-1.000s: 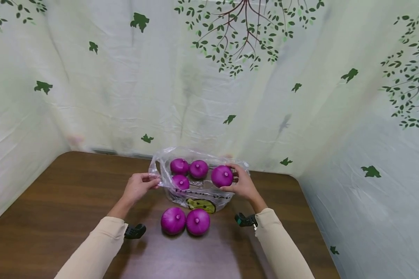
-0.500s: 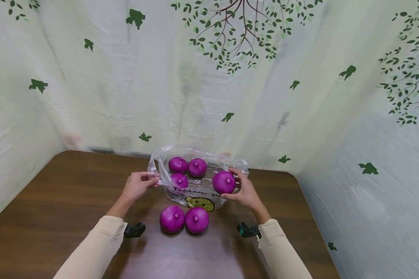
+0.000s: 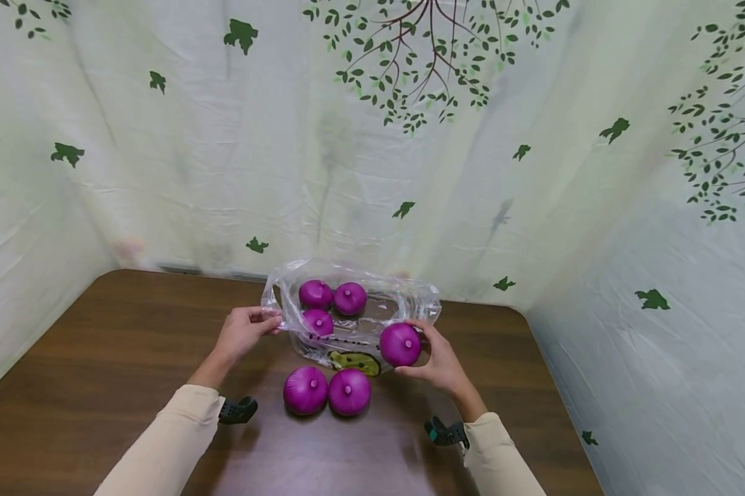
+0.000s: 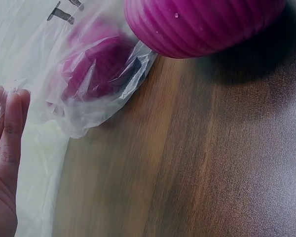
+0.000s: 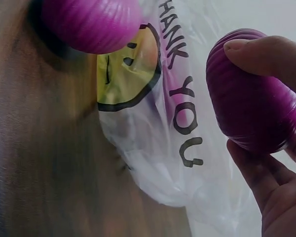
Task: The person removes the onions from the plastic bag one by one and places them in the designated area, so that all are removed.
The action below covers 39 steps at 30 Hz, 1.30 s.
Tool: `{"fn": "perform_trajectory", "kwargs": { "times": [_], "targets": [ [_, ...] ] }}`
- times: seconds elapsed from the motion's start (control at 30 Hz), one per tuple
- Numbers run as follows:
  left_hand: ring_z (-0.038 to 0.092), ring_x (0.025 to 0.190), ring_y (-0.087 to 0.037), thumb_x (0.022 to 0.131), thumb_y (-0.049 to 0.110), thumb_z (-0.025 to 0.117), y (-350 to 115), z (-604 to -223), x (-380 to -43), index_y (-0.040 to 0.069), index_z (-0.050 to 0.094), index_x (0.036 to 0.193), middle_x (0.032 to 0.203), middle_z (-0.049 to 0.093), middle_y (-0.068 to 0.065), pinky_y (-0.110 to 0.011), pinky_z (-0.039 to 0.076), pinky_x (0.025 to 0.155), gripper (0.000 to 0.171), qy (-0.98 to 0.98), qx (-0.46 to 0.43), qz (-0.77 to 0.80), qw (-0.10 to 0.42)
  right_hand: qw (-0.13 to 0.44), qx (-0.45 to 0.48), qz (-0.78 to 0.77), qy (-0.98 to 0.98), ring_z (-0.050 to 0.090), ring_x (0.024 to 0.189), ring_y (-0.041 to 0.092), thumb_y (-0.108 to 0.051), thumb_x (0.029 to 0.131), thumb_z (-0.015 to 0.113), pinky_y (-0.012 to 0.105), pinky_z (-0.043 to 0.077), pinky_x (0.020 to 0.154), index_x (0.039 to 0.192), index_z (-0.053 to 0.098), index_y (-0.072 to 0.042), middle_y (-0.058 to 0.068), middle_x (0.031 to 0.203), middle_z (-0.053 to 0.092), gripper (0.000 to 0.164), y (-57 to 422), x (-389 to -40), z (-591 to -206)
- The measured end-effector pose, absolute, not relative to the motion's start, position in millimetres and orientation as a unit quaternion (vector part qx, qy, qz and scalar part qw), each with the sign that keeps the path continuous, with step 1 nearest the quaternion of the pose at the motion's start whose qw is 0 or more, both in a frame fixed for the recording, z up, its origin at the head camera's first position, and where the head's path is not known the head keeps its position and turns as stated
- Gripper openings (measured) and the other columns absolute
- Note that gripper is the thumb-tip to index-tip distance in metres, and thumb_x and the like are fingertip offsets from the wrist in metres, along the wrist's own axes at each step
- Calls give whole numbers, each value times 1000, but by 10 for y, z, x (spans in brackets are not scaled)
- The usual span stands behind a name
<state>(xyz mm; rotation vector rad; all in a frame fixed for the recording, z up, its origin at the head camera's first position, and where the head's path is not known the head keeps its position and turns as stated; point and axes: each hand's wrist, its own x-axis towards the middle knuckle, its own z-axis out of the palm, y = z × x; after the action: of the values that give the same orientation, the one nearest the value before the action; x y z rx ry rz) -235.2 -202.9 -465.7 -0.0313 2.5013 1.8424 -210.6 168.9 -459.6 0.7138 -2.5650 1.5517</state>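
Note:
A clear plastic bag [image 3: 415, 297] lies open on the table, with a yellow smiley and "THANK YOU" lettering on its side. My left hand [image 3: 240, 337] pinches the bag's left edge. In my right hand [image 3: 440, 362] is a purple onion [image 3: 400, 344], gripped between thumb and fingers at the bag's front right edge; the right wrist view shows this onion [image 5: 251, 94] held apart from the table. Three more purple onions [image 3: 350, 299] are inside the bag, toward its left. Two others [image 3: 305, 390] stand side by side on the table in front of it.
The brown wooden table [image 3: 130, 358] has rounded far corners. White curtains [image 3: 192, 172] printed with green leaves and branches hang behind it and along both sides. A dark band [image 3: 238, 410] sits at the left wrist, another dark band [image 3: 445, 432] at the right.
My right hand has brought its onion from over the bag's opening toward me, to the bag's front right edge. The left hand keeps its pinch on the bag.

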Motion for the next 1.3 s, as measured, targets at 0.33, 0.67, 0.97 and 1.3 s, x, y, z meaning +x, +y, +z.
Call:
{"fn": "perform_trajectory", "kwargs": {
  "times": [0.33, 0.67, 0.97, 1.3],
  "targets": [
    [69, 75, -11, 93, 10, 65, -2043, -4682, -2341, -14, 62, 114, 93, 71, -16, -35, 58, 79, 32, 807, -6, 590, 17, 56, 256, 494, -829, 57, 109, 37, 7, 62, 86, 48, 53, 89, 130, 50, 9, 25, 124, 53, 77, 1640, -1861, -4473],
    [70, 77, -15, 93, 10, 64, -2008, -4643, -2353, -14, 62, 114, 94, 71, -16, -36, 57, 80, 31, 803, -7, 595, 18, 66, 237, 506, -827, 58, 106, 29, 6, 61, 87, 47, 54, 88, 128, 51, 10, 23, 120, 55, 76, 1665, -1785, -4562],
    [69, 75, -11, 93, 9, 64, -2026, -4651, -2341, -14, 62, 113, 92, 71, -14, -35, 58, 80, 31, 802, -10, 597, 18, 69, 229, 502, -831, 57, 105, 28, 4, 61, 87, 34, 55, 87, 127, 52, 8, 22, 121, 57, 75, 1621, -1696, -4672],
    [69, 75, -11, 93, 9, 64, -2054, -4659, -2315, -14, 62, 114, 94, 71, -15, -36, 57, 80, 31, 801, -13, 598, 20, 79, 229, 515, -822, 57, 104, 21, 7, 59, 87, 34, 55, 85, 125, 51, 10, 22, 117, 58, 75, 1603, -1644, -4782]
  ]
}}
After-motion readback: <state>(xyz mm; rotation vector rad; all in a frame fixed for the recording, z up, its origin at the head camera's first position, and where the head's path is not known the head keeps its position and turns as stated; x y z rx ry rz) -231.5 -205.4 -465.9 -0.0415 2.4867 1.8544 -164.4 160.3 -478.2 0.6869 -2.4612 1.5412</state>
